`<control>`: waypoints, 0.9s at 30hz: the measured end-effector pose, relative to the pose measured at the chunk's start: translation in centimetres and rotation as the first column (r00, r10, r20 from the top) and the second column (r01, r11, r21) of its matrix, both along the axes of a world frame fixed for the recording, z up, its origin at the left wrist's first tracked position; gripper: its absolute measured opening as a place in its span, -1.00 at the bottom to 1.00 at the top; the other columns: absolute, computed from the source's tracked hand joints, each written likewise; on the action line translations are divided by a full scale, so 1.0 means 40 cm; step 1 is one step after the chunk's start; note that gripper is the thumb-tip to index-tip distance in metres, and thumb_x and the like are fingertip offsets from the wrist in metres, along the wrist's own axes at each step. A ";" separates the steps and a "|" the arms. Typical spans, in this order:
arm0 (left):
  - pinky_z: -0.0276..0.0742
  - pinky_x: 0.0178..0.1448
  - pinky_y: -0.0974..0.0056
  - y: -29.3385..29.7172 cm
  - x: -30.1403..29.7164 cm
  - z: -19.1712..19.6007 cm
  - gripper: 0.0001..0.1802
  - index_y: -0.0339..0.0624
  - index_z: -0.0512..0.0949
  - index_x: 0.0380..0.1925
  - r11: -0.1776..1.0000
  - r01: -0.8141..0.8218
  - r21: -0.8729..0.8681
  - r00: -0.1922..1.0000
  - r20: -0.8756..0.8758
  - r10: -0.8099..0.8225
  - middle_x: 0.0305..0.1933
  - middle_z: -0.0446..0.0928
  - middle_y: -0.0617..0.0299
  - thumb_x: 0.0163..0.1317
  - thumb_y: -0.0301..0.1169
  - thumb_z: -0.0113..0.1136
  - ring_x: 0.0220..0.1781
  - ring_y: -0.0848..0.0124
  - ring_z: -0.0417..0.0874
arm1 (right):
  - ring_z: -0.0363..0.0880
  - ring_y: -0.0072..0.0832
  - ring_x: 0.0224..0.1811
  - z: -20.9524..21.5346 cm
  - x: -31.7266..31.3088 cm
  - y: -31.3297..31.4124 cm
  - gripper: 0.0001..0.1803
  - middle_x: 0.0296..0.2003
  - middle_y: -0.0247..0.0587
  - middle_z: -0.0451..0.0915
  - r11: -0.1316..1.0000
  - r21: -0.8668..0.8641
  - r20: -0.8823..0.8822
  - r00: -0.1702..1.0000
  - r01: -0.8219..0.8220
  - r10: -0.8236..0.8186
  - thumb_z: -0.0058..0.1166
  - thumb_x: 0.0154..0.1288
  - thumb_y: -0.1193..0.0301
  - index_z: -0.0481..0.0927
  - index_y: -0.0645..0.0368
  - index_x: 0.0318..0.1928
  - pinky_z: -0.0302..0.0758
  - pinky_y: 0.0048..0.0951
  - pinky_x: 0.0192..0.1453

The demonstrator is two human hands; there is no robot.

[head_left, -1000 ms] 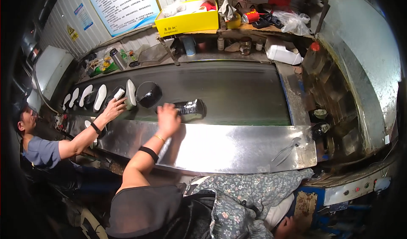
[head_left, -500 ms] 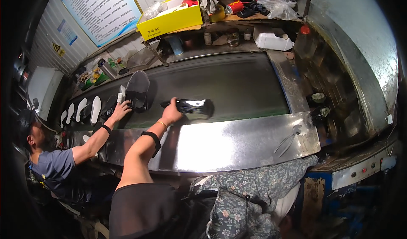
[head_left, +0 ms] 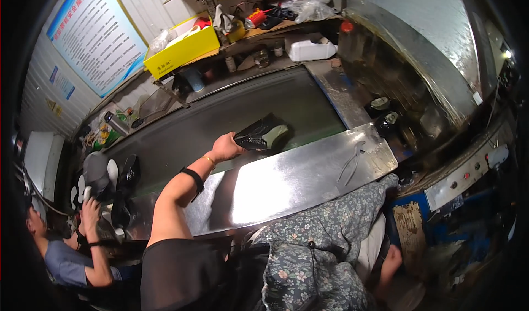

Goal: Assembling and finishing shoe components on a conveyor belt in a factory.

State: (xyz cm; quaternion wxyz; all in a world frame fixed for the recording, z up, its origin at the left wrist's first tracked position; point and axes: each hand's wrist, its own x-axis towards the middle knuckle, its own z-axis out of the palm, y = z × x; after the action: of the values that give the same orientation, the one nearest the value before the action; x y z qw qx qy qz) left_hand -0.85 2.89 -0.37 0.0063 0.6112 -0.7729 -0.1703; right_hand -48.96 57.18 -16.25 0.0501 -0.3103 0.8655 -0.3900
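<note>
Gripping with my left hand (head_left: 225, 146), I hold a black shoe upper with a pale grey-green sole (head_left: 261, 135) by its near end, fingers closed around it, the sole turned up and to the right. It sits low over the dark conveyor belt (head_left: 231, 112), just beyond the belt's near edge; whether it touches the belt I cannot tell. My forearm reaches across the shiny steel ledge (head_left: 292, 178) in front of the belt, with a black band (head_left: 194, 177) around it and a thin yellow bracelet (head_left: 209, 160) at the wrist. My right hand (head_left: 392, 258) hangs low beside my flowered clothing (head_left: 319, 256), well away from the belt; I cannot tell whether it is open or closed.

Metal pliers (head_left: 352, 165) lie on the ledge to the right of the shoe. At the belt's far left another person's hand (head_left: 90, 212) is up by a cluster of dark shoes and white insoles (head_left: 110, 178). A yellow box (head_left: 182, 49) stands on the shelf behind the belt.
</note>
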 end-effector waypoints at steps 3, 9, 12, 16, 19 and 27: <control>0.57 -0.07 0.29 0.099 -0.091 0.010 -0.57 -0.28 0.58 -0.13 0.876 0.313 0.368 0.633 -0.768 0.097 -0.26 0.63 0.28 0.04 -0.31 0.45 -0.22 0.49 0.61 | 0.68 -0.33 -0.10 0.155 0.000 -0.171 -0.80 -0.15 -0.03 0.72 0.962 -0.270 0.161 0.984 -0.025 0.071 0.05 0.41 0.49 0.66 0.35 -0.10 0.55 -0.39 0.07; 0.69 -0.13 -0.05 0.452 -0.418 0.025 -0.18 -0.23 0.29 0.33 -0.485 0.852 0.198 0.493 -0.616 0.614 0.00 0.61 -0.11 0.37 0.25 -0.14 -0.16 0.07 0.71 | 0.55 -0.30 0.21 0.711 0.223 -0.522 -0.39 0.21 0.05 0.52 0.594 -0.507 -0.300 0.774 -0.625 0.558 0.18 0.32 0.41 0.34 0.32 0.33 0.44 -0.33 0.26; 0.61 0.12 0.11 0.590 -0.526 0.155 -0.10 -0.19 0.23 0.38 -0.048 0.899 0.435 0.318 -0.576 0.753 0.09 0.58 -0.01 0.38 0.35 -0.40 0.03 0.21 0.66 | 0.68 -0.20 -0.02 0.688 0.254 -0.482 -0.42 0.00 -0.02 0.66 0.688 -0.503 -0.401 0.847 -0.523 0.350 0.33 0.10 0.41 0.53 0.32 0.15 0.57 -0.31 0.07; 0.55 0.15 0.29 0.574 -0.678 0.115 -0.36 -0.29 0.51 0.09 0.261 0.792 0.552 0.327 -0.745 0.582 -0.01 0.62 0.11 0.48 0.10 -0.18 0.02 0.38 0.64 | 0.66 -0.08 -0.01 0.637 0.297 -0.418 -0.42 0.00 0.09 0.63 0.845 -0.041 -0.408 0.781 -0.533 0.473 0.37 -0.03 0.47 0.58 0.25 0.10 0.60 -0.22 0.02; 0.60 -0.05 0.32 0.604 -0.720 0.098 -0.59 -0.31 0.60 -0.16 0.230 0.784 0.576 0.394 -0.749 0.533 -0.22 0.66 0.16 0.47 -0.15 -0.03 -0.19 0.40 0.67 | 0.61 -0.01 0.05 0.650 0.271 -0.376 -0.42 0.00 0.17 0.60 0.830 -0.041 -0.171 0.822 -0.556 0.543 0.40 0.04 0.42 0.56 0.31 0.11 0.58 -0.18 0.07; 0.49 0.09 0.27 0.649 -0.773 0.051 -0.64 -0.28 0.56 -0.11 0.462 0.777 0.428 0.187 -0.858 0.478 -0.07 0.62 0.10 0.47 -0.18 -0.02 -0.03 0.33 0.63 | 0.69 -0.17 -0.20 0.610 0.173 -0.363 -0.46 -0.17 0.16 0.67 0.841 -0.134 0.164 0.825 -0.524 0.541 0.36 0.18 0.28 0.57 0.36 0.09 0.56 -0.37 -0.08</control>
State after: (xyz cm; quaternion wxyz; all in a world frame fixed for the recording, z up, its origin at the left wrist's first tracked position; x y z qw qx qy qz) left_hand -31.78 28.85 1.65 0.1574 0.1551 -0.4400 -0.8704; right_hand -42.05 42.65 8.15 0.2285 -0.5015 0.7185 -0.4244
